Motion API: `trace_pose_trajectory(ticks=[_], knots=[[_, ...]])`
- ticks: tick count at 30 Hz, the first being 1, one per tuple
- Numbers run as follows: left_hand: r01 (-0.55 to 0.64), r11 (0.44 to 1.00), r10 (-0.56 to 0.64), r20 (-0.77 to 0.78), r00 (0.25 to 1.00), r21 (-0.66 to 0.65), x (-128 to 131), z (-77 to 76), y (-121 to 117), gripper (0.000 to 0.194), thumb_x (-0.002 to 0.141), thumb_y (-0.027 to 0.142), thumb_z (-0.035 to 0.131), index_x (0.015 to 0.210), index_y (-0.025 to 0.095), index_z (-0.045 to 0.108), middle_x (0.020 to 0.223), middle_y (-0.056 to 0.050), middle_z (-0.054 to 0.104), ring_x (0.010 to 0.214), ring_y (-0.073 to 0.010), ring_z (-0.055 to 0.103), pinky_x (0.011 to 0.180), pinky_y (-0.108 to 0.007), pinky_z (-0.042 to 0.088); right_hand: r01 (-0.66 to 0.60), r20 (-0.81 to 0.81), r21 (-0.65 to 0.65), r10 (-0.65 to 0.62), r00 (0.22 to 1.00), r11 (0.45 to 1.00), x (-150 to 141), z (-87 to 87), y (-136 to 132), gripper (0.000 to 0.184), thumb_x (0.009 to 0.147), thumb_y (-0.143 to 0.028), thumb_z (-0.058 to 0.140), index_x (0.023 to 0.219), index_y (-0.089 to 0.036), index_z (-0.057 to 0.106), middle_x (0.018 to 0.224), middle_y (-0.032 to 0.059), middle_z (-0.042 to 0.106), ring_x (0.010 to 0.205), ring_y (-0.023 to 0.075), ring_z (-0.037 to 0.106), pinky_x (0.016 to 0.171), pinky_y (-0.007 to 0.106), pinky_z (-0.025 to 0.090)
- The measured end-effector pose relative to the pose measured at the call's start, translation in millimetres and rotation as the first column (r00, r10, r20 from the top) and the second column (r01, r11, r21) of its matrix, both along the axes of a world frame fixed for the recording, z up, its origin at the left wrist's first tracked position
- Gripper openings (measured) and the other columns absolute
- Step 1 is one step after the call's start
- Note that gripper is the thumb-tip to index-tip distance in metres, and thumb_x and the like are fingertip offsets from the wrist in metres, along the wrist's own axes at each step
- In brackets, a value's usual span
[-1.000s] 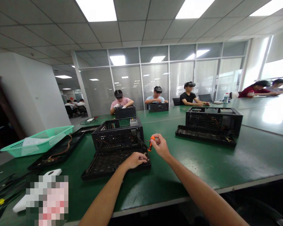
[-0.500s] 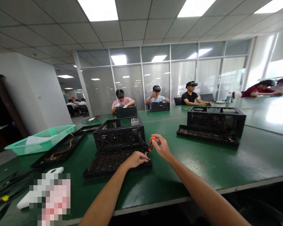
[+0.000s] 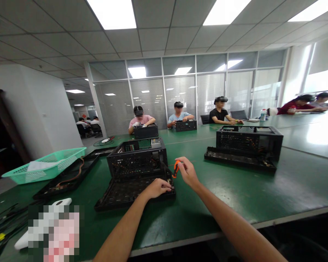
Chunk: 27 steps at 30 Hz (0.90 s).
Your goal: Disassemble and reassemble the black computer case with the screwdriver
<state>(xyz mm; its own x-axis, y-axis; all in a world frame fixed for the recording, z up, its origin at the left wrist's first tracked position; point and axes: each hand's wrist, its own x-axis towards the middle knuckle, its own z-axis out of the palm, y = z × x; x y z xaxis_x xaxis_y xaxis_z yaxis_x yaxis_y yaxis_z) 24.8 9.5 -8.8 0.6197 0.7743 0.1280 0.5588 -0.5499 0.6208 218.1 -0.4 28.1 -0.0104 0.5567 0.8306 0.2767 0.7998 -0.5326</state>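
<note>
My right hand [image 3: 187, 170] grips the orange and black handle of a screwdriver [image 3: 176, 169], which points down at the right end of a black front panel [image 3: 120, 193]. The panel lies flat on the green table, in front of an open black computer case [image 3: 136, 160]. At that same end rests my left hand [image 3: 157, 188], its fingers curled together at small parts near the screwdriver's tip. Whatever those fingers pinch is too small to name. Dark cables run from the case down to the panel.
A green plastic basket [image 3: 43, 167] and a black panel with a brown cable [image 3: 71, 176] lie to the left. Black cables [image 3: 8, 225] and a white object [image 3: 62, 202] are nearer. Another computer case [image 3: 248, 143] stands right. Several people sit across the table.
The screwdriver's handle has turned and tilted slightly in my right hand. My left hand stays at the panel's end. The view has shifted a little.
</note>
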Motion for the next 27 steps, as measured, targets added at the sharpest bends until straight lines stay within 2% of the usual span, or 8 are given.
trace_pose_trajectory(ticks=[13, 21, 27], knots=[[0.029, 1.000, -0.029, 0.025, 0.999, 0.000, -0.8, -0.7, 0.4, 0.026, 0.078, 0.031, 0.057, 0.095, 0.016, 0.070, 0.090, -0.004, 0.070, 0.076, -0.0148, 0.060, 0.067, -0.021, 0.041, -0.011, 0.035, 0.001, 0.011, 0.999, 1.000, 4.7, 1.2, -1.1, 0.026, 0.088, -0.035, 0.041, 0.093, -0.019, 0.061, 0.076, 0.0020, 0.056, 0.058, 0.0117, 0.049, 0.052, 0.023, 0.040], [0.023, 1.000, -0.023, 0.018, 1.000, 0.017, -0.7, 1.1, -0.3, 0.025, 0.078, 0.030, 0.057, 0.094, 0.016, 0.070, 0.089, -0.004, 0.070, 0.075, -0.0142, 0.060, 0.068, -0.021, 0.042, 0.000, 0.050, 0.011, 0.000, 0.999, 1.000, 4.8, 0.1, 0.5, 0.031, 0.090, -0.035, 0.036, 0.101, -0.020, 0.061, 0.084, 0.0039, 0.060, 0.074, 0.0160, 0.055, 0.067, 0.027, 0.044], [0.026, 1.000, -0.026, 0.023, 0.999, 0.002, 0.6, 1.4, -0.7, 0.026, 0.078, 0.030, 0.057, 0.095, 0.016, 0.070, 0.090, -0.004, 0.070, 0.076, -0.0146, 0.060, 0.070, -0.021, 0.042, 0.006, 0.083, -0.024, -0.004, 0.997, 1.000, 3.0, -2.2, -0.2, 0.032, 0.090, -0.036, 0.037, 0.105, -0.018, 0.058, 0.079, 0.0021, 0.059, 0.060, 0.0122, 0.050, 0.059, 0.024, 0.041]])
